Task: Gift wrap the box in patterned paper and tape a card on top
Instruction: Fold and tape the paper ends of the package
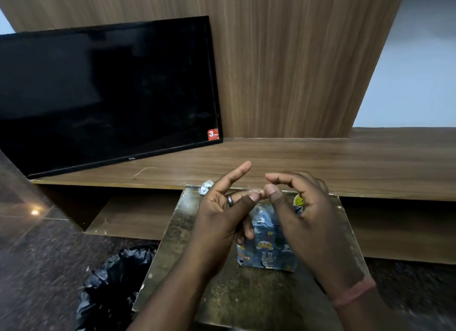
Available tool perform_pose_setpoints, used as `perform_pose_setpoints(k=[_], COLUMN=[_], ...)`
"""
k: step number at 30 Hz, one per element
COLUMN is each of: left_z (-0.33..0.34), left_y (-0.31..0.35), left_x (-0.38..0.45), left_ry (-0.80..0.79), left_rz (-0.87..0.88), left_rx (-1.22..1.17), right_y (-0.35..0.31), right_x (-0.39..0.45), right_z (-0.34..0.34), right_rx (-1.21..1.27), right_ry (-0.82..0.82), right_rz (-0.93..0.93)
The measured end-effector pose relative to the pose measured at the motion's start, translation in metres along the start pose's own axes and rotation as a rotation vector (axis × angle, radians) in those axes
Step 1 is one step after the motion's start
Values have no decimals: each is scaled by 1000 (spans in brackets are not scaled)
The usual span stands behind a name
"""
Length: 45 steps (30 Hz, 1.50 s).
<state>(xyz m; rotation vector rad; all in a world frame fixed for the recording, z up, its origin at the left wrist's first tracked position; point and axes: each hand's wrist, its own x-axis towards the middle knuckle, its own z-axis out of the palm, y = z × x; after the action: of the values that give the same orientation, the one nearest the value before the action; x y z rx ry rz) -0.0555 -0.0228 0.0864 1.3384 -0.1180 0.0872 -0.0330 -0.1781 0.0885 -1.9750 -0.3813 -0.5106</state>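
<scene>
Box (267, 244), already in blue animal-print paper, sits on worn board (246, 293) below both hands. Left hand (222, 214) and right hand (303, 207) pinch short clear tape strip (256, 191) between thumbs and fingertips. Risk: tape curling onto itself or sticking to fingers before placement.

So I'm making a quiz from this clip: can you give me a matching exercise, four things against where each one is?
Things:
1. wrapped box
2. television
3. black bag
4. strip of clear tape

Places:
A. on the floor, left of the board
B. pinched between both hands
C. leaning on the wooden shelf
D. on the board, below the hands

Pairs: 1-D, 2-C, 3-A, 4-B
</scene>
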Motion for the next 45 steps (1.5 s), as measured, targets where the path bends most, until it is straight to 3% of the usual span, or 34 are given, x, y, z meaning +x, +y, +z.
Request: perform_pose_setpoints(k=[5,15,19,23,27,30,32,38,42,45], left_z=[2,5,1,-12,-30,-36,-36,-39,-38,-39], left_y=[3,17,21,20,14,0,-11,-28,-35,-41], left_x=[-5,-12,-10,-5,2,3,4,7,5,7], left_ry=[-32,-59,-52,24,137,-33,-145,-145,-98,-65], left_rz=[7,-67,-131,-120,115,83,42,-6,15,128], left_rx=[118,177,110,34,327,705,804,643,556,588], right_y=[-1,-2,-10,-17,1,13,15,12,4,-9], right_x=[3,6,5,14,21,17,15,13,11,8], right_z=[-4,-15,-13,-27,-47,-44,-40,-35,-31,-24], right_rx=[31,46,95,375,466,502,513,586,394,265], right_ry=[-163,-233,-182,35,73,-23,-81,-143,-214,-284], right_rz=[40,-3,-42,126,282,392,424,440,348,267])
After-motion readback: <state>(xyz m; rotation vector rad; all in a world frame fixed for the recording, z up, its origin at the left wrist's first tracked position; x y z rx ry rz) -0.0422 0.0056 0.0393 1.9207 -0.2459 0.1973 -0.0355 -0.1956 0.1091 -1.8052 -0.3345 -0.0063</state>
